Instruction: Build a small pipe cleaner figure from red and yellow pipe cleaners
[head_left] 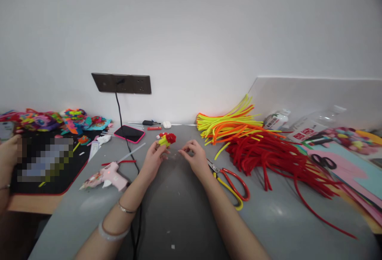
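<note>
A small yellow and red pipe-cleaner figure [167, 139] is held between the fingers of my left hand [155, 157], above the grey table. Just to its right, my right hand [194, 155] has its thumb and fingertips brought together; whatever they pinch, if anything, is too small to make out. Scissors [231, 184] with one red and one yellow handle lie by my right forearm. On the left, near my left forearm, rests a pink hot glue gun [108, 177] with a glue stick [131, 152] at its back.
Yellow and orange pipe cleaners [229, 122] and a red bundle [268, 154] lie at right, before bottles [316, 124]. A phone [129, 133] lies by a black cable [120, 112]. Another person's hand [8, 150] is at far left, over a black mat [59, 186].
</note>
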Demonstrator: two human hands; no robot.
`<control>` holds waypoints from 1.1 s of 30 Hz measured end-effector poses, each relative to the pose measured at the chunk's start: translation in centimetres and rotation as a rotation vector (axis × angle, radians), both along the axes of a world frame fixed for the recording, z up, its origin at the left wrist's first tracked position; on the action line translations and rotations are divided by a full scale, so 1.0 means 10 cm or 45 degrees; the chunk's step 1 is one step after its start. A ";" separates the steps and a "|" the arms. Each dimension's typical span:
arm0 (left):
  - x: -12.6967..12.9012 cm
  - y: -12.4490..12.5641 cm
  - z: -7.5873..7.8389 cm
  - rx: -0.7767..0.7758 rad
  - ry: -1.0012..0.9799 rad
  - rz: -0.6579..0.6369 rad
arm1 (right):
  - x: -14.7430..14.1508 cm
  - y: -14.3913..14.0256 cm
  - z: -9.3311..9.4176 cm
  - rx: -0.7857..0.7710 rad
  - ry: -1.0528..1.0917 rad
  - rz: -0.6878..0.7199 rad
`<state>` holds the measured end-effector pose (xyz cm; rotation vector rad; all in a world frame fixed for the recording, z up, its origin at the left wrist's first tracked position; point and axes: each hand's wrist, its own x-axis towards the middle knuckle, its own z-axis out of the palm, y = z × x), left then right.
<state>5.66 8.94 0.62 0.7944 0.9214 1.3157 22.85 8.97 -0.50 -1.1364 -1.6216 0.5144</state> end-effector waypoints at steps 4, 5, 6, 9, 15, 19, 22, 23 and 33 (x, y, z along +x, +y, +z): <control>0.00 -0.02 -0.01 0.056 0.010 -0.037 | -0.03 0.01 -0.06 -0.070 0.110 0.084; 0.00 -0.03 -0.01 0.066 0.014 -0.043 | -0.03 0.00 -0.06 -0.085 0.122 0.094; 0.00 -0.03 0.00 0.071 0.019 -0.046 | -0.04 0.00 -0.06 -0.093 0.124 0.104; 0.00 -0.05 0.01 0.075 0.013 -0.046 | -0.03 -0.02 -0.02 -0.091 0.084 0.115; 0.01 -0.05 0.02 0.045 0.000 -0.048 | -0.03 -0.04 0.00 -0.140 0.144 0.130; 0.01 -0.05 0.03 0.042 -0.004 -0.051 | -0.04 -0.04 -0.01 -0.265 0.229 0.194; 0.01 -0.05 0.02 0.047 -0.006 -0.068 | -0.05 -0.05 0.00 -0.294 0.175 0.208; 0.01 -0.05 0.02 0.049 -0.007 -0.073 | -0.05 -0.05 0.00 -0.305 0.159 0.217; 0.02 -0.09 0.05 -0.031 -0.135 -0.250 | -0.09 -0.03 -0.05 -0.291 0.319 0.241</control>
